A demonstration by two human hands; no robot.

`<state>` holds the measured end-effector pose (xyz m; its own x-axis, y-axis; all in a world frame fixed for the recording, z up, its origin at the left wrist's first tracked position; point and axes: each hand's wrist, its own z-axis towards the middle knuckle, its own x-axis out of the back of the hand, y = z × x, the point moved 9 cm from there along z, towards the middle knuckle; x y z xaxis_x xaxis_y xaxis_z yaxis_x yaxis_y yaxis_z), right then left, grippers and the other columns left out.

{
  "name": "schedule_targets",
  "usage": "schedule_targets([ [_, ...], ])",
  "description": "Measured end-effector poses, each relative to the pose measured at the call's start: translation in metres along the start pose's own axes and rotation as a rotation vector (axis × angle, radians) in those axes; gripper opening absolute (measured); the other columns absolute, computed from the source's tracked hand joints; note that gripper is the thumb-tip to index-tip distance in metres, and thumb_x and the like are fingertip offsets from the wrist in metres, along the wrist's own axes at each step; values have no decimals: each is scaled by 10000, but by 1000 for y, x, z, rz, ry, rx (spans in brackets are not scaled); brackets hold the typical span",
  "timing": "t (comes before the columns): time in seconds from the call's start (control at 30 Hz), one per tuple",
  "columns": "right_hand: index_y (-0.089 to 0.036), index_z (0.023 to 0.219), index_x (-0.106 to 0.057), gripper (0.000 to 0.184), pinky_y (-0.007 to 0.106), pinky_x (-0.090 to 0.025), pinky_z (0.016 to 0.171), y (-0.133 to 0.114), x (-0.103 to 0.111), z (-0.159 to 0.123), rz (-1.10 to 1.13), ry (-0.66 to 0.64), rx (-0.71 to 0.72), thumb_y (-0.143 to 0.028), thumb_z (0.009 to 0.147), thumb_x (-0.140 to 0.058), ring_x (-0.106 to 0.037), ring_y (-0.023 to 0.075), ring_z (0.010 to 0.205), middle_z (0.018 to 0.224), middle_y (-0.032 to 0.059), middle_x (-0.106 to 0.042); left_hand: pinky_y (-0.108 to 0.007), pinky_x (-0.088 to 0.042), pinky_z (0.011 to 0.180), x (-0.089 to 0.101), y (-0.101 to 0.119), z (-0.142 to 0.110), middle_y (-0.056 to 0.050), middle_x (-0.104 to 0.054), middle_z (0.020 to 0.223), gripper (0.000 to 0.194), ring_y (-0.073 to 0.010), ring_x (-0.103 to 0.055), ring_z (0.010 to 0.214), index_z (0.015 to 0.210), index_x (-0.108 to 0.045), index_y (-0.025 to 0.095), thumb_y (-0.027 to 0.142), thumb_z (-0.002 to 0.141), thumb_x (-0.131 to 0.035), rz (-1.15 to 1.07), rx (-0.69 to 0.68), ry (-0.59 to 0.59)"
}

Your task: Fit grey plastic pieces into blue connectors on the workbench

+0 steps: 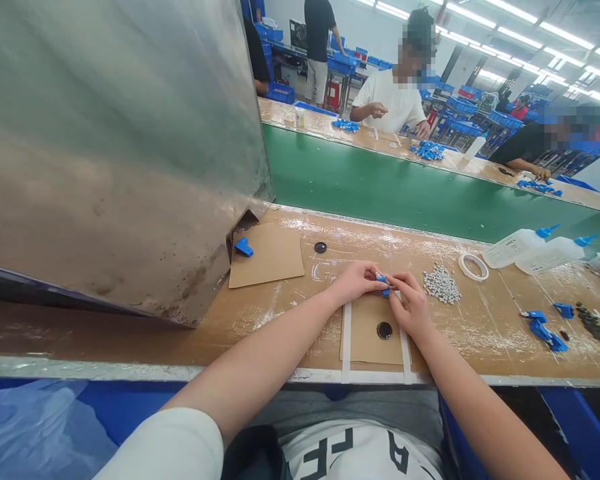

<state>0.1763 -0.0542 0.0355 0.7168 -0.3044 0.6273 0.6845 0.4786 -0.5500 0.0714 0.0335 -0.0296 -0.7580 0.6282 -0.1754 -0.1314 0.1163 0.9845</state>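
Between both hands (pixel 384 288), a blue piece (pixel 383 281).

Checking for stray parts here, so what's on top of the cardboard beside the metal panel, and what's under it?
One blue part lies on the left side of the cardboard. Anything underneath is covered by the cardboard, so I can't tell.

Wearer: white short-sleeve tee (pixel 173 443), large blk block letters (pixel 353 453) across front, partly cut off at frame edge. Hands (pixel 356 281) bare, forearms uncovered, no gloves or wristwear vis.
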Motion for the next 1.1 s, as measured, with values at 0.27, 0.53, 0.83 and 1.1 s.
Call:
schedule_targets([
  [0.27, -246, 1260, -724, 312, 331, -565, 751, -3, 2, -4, -103, 80, 48, -180, 1005, -556, -679, 198, 902, 1058, 84, -652, -289, -543, 745, 1, 0, 0, -72, -772, 839, 373, -177, -733, 785, 806, -652, 133, 323, 651, -933, 10, -10, 23],
  [0.53, -253, 1276, -727, 316, 303, -552, 752, -3, 1, -6, -167, 88, 37, -194, 1033, -533, -688, 187, 897, 1030, 73, -676, -274, -544, 721, 3, 4, -3, -64, -763, 832, 343, -163, -720, 767, 798, -643, 131, 291, 662, -915, 37, 25, 57],
  [0.83, -284, 1267, -738, 338, 325, -576, 792, 10, -6, -6, -68, 0, -13, -208, 1019, -521, -689, 202, 923, 1037, 71, -693, -289, -569, 746, 5, 2, -5, -51, -758, 822, 340, -170, -725, 784, 808, -663, 131, 298, 662, -922, 54, 32, 75],
  [1.1, -288, 1328, -696, 391, 382, -585, 902, 20, 8, -5, 192, 115, -111, -208, 1013, -479, -662, 219, 1060, 1211, 96, -617, -383, -596, 847, 3, 16, -9, -95, -779, 991, 382, -226, -744, 907, 865, -682, 150, 380, 672, -919, 45, -13, 64],
])
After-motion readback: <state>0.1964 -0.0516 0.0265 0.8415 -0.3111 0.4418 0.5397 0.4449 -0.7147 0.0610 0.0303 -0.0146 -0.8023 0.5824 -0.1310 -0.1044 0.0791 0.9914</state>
